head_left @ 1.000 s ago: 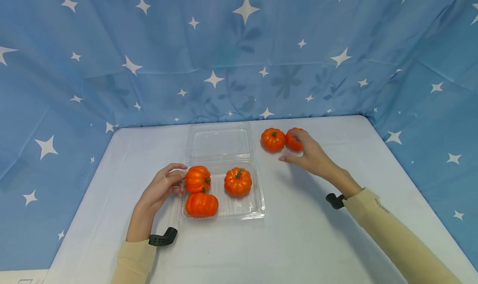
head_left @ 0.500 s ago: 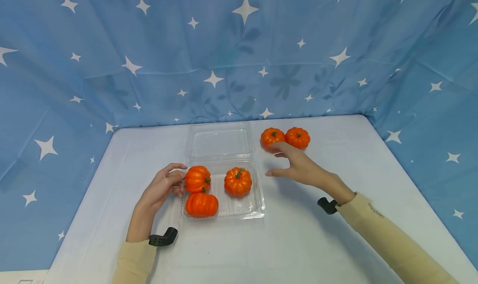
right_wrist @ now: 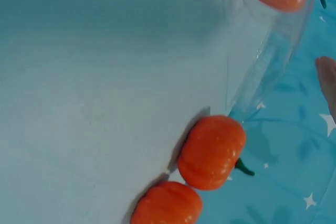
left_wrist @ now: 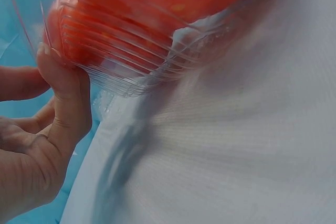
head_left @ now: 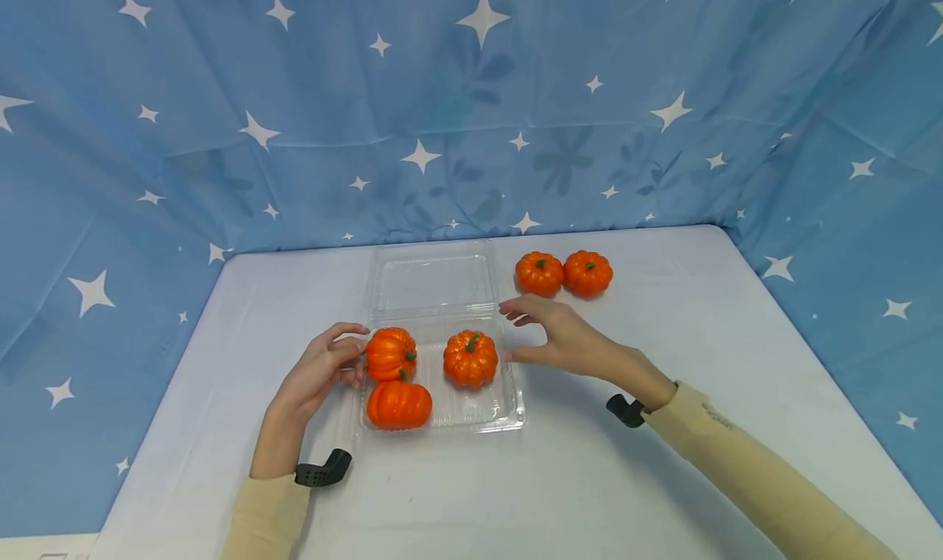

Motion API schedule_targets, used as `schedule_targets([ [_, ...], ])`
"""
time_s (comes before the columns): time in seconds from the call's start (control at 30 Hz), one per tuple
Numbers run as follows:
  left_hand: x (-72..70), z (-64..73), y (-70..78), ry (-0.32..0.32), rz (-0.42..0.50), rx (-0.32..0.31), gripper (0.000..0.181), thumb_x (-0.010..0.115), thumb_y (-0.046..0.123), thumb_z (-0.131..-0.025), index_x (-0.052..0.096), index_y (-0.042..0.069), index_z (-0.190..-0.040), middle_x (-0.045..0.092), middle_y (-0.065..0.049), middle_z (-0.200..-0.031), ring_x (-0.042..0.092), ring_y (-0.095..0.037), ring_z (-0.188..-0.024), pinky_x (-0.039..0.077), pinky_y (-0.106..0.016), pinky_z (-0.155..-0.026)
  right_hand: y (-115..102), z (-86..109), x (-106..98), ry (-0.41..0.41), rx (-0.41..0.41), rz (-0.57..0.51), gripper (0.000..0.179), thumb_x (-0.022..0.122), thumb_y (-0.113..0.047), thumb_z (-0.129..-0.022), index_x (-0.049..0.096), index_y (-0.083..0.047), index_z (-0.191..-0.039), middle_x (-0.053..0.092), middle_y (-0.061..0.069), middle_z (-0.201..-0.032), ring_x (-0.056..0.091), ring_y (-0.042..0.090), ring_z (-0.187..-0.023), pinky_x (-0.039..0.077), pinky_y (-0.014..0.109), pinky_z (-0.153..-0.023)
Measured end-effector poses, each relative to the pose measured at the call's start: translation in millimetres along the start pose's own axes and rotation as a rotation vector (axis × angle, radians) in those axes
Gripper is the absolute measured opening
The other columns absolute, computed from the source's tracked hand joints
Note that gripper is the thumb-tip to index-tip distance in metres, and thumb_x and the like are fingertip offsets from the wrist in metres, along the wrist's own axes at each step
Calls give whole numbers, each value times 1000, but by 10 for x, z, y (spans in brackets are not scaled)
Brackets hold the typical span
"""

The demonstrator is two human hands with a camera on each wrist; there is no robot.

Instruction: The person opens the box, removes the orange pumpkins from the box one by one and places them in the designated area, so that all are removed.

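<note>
In the head view, a clear plastic clamshell container (head_left: pixel 471 417) lies with its lid (head_left: pixel 435 288) folded back. Inside its tray are three small orange pumpkins: one at the back left (head_left: pixel 390 354), another at the front left (head_left: pixel 399 405), the third at the right (head_left: pixel 470 359). My left hand (head_left: pixel 313 372) holds the tray's left edge with bent fingers; the left wrist view shows a fingertip (left_wrist: pixel 46 53) against its ribbed wall. Near the right rim hovers my right hand (head_left: pixel 563 339), fingers spread and nothing in it, thumb toward the right pumpkin.
Two more pumpkins, one (head_left: pixel 539 274) beside the other (head_left: pixel 588 273), sit side by side to the right of the lid. A white cloth covers the table (head_left: pixel 435 494). Behind it hangs a blue star-patterned curtain (head_left: pixel 331 183).
My right hand has moved left from the two outer pumpkins to the container's right rim, carrying nothing. Those pumpkins stay in place. The left hand keeps its position at the tray.
</note>
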State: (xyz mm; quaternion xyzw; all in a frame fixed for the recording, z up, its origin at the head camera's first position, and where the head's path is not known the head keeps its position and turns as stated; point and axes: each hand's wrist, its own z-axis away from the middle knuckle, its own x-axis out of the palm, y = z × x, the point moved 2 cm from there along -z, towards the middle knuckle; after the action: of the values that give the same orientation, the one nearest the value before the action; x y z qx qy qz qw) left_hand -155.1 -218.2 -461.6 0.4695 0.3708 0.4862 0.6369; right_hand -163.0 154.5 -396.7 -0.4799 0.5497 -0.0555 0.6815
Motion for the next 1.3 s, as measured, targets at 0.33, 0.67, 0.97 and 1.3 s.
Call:
schedule_targets([
  [0.33, 4, -14, -4, -7, 6, -2, 36, 45, 6, -105, 40, -4, -139, 58, -2, -73, 55, -14, -62, 53, -25, -57, -105, -111, 165, -47, -65, -25, 68, 83, -25, -87, 53, -1, -143, 63, 16, -136, 65, 36, -121, 54, 49, -103],
  [0.67, 2, -1, 18, -20, 14, 8, 38, 47, 7, -105, 39, -7, -140, 58, -1, -72, 56, -14, -61, 53, -26, -57, -139, -199, 336, -119, -68, 44, 69, 83, -28, -87, 52, -1, -143, 63, 13, -136, 63, 28, -123, 52, 48, -105],
  [0.97, 1, -16, -1, -17, 6, -4, 37, 47, 7, -105, 40, -4, -139, 58, -2, -72, 56, -15, -61, 53, -26, -57, -138, -252, 427, -168, -30, 140, 74, 84, -29, -87, 49, 0, -146, 57, 12, -145, 52, 28, -135, 48, 44, -111],
  [1.3, -1, -6, 12, -20, 7, 3, 38, 48, 7, -105, 40, -6, -139, 58, -1, -73, 56, -14, -62, 53, -25, -58, -121, -294, 458, -200, 16, 190, 82, 85, -33, -86, 46, 2, -148, 51, 15, -150, 50, 30, -139, 45, 45, -114],
])
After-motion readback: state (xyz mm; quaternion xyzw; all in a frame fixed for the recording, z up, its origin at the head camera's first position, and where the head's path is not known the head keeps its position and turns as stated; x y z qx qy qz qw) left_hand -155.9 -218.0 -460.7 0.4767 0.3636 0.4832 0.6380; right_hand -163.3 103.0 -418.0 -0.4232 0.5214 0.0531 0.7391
